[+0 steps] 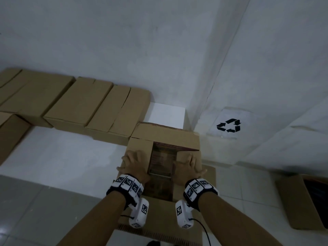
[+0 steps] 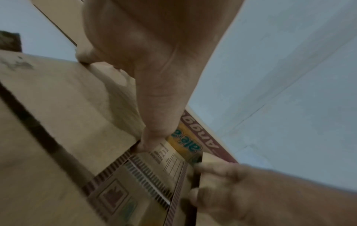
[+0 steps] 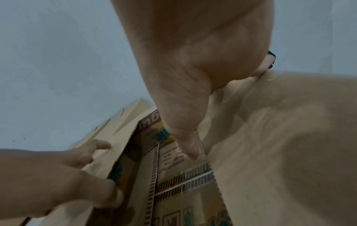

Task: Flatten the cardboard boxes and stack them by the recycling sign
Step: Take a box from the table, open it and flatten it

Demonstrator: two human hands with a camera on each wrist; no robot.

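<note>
White wall (image 1: 124, 41) ahead, corner to my right; pale tiled floor (image 1: 62, 157) below. Row of closed cardboard boxes (image 1: 76, 103) along the wall's foot to my left; another open box (image 1: 298, 201) on the floor far right. Recycling sign (image 1: 228, 125), black arrows on a white sheet, low on the right wall. Flattened box (image 1: 165, 139) lies on the floor just beside that sign, plain flaps folded in, printed panel showing between them. My left hand (image 1: 135, 166) lies flat on the left flap, fingers spread, grip open, pressing down. My right hand (image 1: 189, 168) likewise flat on the right flap, thumb toward the printed strip. Print is blurred in the wrist views; possibly a drinks label
</note>
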